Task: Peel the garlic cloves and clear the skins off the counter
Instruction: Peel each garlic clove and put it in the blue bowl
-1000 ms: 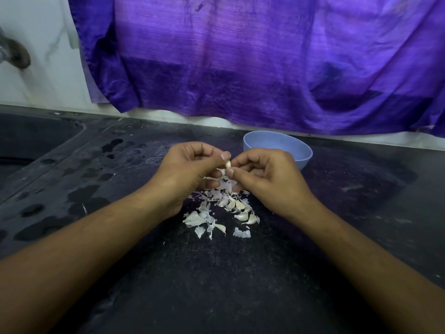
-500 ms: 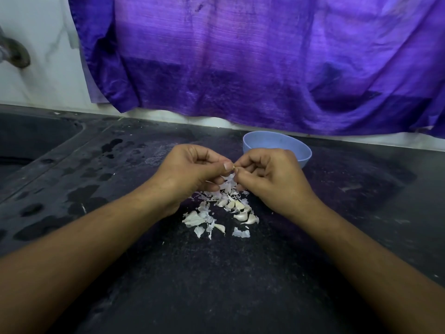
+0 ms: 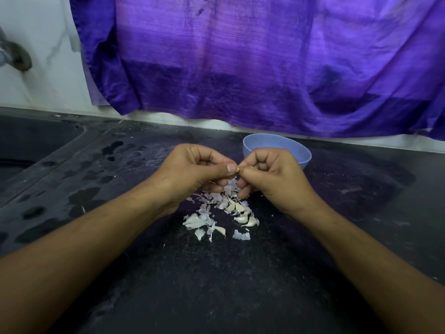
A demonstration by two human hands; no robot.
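the clove (image 3: 238, 169) is tiny and almost wholly hidden, so the likeliest slip, in my judgement, is that it pops out of the pinch as the skin tears and drops into the heap of skins (image 3: 212, 206) below, where loose cloves (image 3: 249, 221) lie mixed with the papery scraps and are hard to tell apart. a hard pull could also flick scraps wider over the dark tabletop (image 3: 216, 285), toward the wet patches (image 3: 81, 201) on the left, where they would likely stick and make the clearing harder. the left hand (image 3: 192, 173) and the right hand (image 3: 272, 179) meet just above the heap, both curled tight. the left fingers (image 3: 227, 168) pinch one end of the clove and the right fingers (image 3: 250, 173) pinch the other, so only a sliver of tan shows between them. the blue bowl (image 3: 304, 156) stands just behind the right hand, apart from the heap; its contents cannot be seen.
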